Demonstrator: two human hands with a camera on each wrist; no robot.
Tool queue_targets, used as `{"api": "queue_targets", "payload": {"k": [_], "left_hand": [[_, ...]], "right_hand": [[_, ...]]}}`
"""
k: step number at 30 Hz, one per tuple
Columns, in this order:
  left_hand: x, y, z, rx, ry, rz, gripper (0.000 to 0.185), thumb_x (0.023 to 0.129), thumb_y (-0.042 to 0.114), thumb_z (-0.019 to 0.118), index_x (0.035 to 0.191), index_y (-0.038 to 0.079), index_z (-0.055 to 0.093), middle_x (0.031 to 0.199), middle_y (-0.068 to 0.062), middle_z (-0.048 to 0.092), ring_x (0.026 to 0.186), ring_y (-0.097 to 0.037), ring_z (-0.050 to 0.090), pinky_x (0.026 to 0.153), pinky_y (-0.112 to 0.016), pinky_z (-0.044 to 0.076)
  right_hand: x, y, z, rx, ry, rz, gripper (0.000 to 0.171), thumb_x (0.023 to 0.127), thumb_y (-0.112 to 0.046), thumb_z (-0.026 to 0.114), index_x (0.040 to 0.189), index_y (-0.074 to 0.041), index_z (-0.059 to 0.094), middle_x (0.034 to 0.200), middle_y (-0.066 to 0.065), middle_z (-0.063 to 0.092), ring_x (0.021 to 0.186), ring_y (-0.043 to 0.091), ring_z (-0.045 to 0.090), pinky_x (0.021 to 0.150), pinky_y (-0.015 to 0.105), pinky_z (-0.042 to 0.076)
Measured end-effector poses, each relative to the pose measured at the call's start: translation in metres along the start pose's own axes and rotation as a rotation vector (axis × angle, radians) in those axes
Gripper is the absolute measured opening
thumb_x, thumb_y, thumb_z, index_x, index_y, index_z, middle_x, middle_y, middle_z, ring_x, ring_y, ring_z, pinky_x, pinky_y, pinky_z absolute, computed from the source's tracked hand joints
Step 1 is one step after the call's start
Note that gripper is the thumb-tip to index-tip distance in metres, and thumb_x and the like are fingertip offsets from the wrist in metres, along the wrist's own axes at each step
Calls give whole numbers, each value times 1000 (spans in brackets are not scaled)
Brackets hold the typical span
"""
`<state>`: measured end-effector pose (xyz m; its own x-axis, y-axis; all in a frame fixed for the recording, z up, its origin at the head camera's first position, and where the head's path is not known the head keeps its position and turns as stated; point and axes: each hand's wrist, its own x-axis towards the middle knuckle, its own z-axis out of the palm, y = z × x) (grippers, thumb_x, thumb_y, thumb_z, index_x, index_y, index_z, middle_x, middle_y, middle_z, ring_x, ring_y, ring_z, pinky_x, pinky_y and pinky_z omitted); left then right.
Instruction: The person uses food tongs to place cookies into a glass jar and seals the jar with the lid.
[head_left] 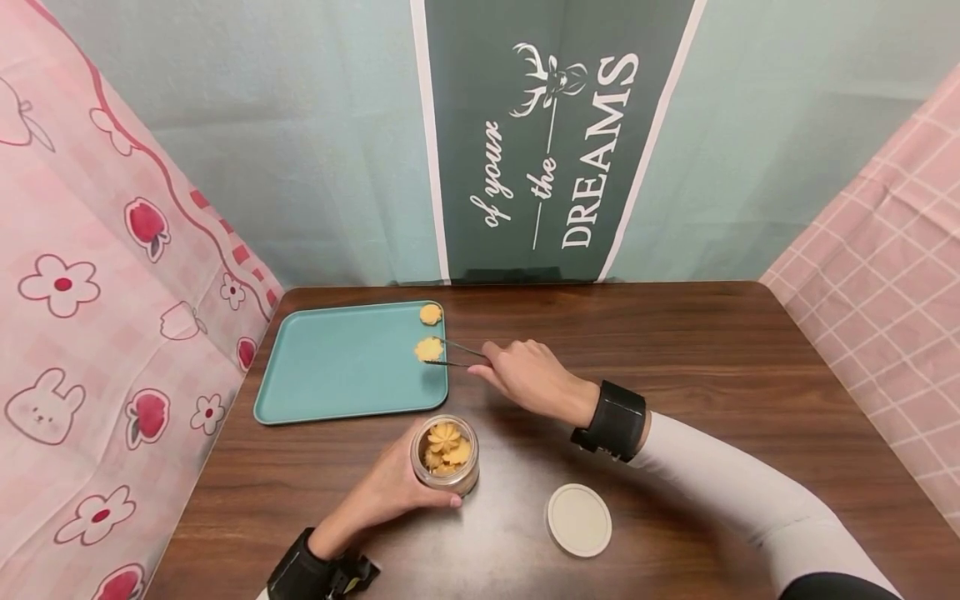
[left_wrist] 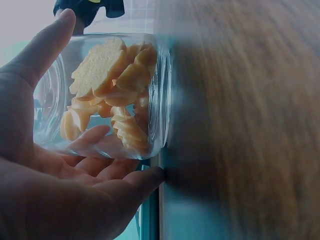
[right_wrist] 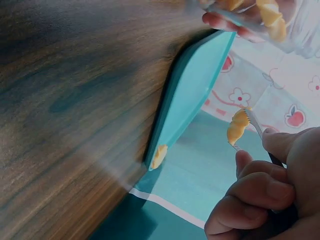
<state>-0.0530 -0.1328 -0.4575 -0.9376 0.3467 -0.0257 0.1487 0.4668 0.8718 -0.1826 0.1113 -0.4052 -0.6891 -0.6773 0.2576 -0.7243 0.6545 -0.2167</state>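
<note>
My right hand [head_left: 527, 377] grips a pair of metal tongs [head_left: 463, 364]. A flower-shaped cookie [head_left: 428, 349] sits between the tong tips, over the right edge of a teal tray [head_left: 337, 367]. In the right wrist view this pinched cookie [right_wrist: 238, 126] hangs above the tray's surface. Another cookie [head_left: 431, 314] lies in the tray's far right corner. My left hand [head_left: 393, 477] is wrapped round a clear glass jar [head_left: 474, 483], thumb on its near side. Several cookies [left_wrist: 102, 75] are inside the jar, which stands upright with its mouth uncovered.
A round cream lid [head_left: 579, 520] lies on the wooden table [head_left: 675, 358] to the right of the jar. Fabric hangings surround the table: a teal one [head_left: 337, 150] with printed words behind, pink ones at the left [head_left: 112, 333] and right [head_left: 885, 275].
</note>
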Motion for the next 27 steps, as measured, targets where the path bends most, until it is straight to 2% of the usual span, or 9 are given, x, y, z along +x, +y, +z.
{"api": "queue_targets", "payload": {"k": [14,27], "left_hand": [[0,-2,1,12,3,25,104,65,32,103,152,12,48,140,1,63,125,-17,60,110,-46,49],[1,-4,1,-1,-2,5,105,66,34,103,152,14,48,138,1,63,124,-18,61,109,-48,49]], "right_hand": [[-18,-10,-15,34,19,-17,34,108,-39,62,85,-15,56,56,-10,40,48,6,45,47,29,42],[-36,-20,-27,59,40,-59,33,106,-38,66,83,-17,54,57,-14,39,49,1,40,45,23,35]]}}
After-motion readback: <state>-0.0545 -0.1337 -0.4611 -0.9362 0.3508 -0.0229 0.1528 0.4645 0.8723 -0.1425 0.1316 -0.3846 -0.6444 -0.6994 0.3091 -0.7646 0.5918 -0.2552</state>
